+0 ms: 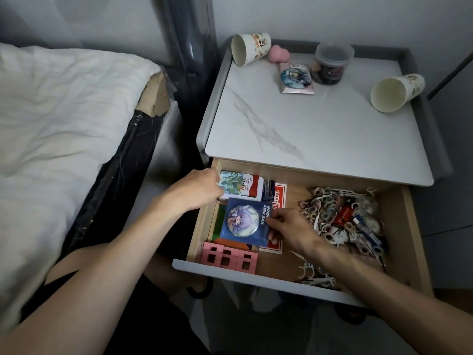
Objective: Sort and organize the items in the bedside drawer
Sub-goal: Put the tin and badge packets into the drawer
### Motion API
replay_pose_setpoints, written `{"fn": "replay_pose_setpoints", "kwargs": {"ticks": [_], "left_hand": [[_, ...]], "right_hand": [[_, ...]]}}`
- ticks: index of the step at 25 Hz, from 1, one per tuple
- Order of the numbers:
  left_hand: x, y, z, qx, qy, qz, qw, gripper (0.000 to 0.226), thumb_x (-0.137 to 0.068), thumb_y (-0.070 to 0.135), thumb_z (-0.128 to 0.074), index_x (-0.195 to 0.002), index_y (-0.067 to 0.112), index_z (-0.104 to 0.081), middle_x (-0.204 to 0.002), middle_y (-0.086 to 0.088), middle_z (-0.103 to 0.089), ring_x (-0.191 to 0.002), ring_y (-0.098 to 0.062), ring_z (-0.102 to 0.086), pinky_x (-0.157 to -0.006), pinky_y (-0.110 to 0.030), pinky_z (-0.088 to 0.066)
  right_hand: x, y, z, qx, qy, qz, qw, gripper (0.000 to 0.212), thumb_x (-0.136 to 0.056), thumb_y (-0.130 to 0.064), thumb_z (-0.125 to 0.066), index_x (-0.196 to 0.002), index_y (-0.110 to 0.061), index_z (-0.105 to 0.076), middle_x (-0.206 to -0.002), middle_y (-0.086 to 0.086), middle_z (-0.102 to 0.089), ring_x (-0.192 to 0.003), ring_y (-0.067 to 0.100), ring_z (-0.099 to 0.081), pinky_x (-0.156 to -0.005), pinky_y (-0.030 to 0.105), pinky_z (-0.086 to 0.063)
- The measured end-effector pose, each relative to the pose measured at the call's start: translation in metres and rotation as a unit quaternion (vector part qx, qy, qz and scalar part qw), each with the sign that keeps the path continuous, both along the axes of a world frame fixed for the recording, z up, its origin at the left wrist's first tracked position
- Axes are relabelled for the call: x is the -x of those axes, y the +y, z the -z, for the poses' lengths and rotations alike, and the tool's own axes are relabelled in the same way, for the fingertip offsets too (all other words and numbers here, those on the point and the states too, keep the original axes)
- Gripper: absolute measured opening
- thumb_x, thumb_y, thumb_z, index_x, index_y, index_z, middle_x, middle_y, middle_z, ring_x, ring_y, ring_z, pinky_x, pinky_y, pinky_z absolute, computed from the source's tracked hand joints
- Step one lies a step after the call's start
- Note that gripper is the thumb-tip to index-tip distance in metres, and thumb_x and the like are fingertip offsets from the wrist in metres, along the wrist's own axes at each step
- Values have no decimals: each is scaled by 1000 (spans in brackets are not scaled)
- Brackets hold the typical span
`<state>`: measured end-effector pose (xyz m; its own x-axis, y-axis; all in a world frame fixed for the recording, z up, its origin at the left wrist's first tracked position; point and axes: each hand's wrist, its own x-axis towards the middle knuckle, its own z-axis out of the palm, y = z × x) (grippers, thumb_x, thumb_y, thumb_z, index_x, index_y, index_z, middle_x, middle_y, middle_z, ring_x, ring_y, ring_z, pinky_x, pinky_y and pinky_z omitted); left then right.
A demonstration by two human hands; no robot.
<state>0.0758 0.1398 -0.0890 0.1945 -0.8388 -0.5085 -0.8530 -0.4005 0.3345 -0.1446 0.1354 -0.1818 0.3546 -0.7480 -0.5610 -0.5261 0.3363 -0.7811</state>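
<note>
Sorting looks partly done in the open drawer (256, 274): the right hand (291, 229) pinches a blue badge packet (245, 221) over its tidier left side, the left hand (202, 187) touches a card box (242, 185) behind, grip hidden, and a tangled heap of hair ties (343, 216) lies unsorted at right.

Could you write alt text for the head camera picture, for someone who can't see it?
Over an open bedside drawer, a right hand pinches a blue badge card while the left hand touches a white packet at the back. The drawer also holds pink blocks and tangled floss picks and hair ties; two tipped paper cups lie on the nightstand.
</note>
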Motion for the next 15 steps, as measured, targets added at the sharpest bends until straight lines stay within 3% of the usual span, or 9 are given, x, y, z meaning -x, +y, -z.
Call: {"fn": "replay_pose_setpoints", "kwargs": {"ticks": [5,15], "left_hand": [[1,1,4,5,-7,18,1000,31,-94,22,-49,-121,12,-61,-123,-17,-61,-108,-32,-59,-91,-33,-48],[1,0,7,3,-24,43,999,30,-93,17,-45,-118,10,-62,-121,-19,-62,-106,-37,-59,-93,-40,-50]], "right_hand": [[-21,3,1,-12,16,-24,1000,17,-100,-11,-53,-94,0,-65,-65,8,-68,-49,9,-63,-51,17,-51],[-29,-5,7,-5,59,-17,998,18,-90,-10,-69,-82,6,-69,-64,16,-71,-45,16,-64,-47,24,-54]]}}
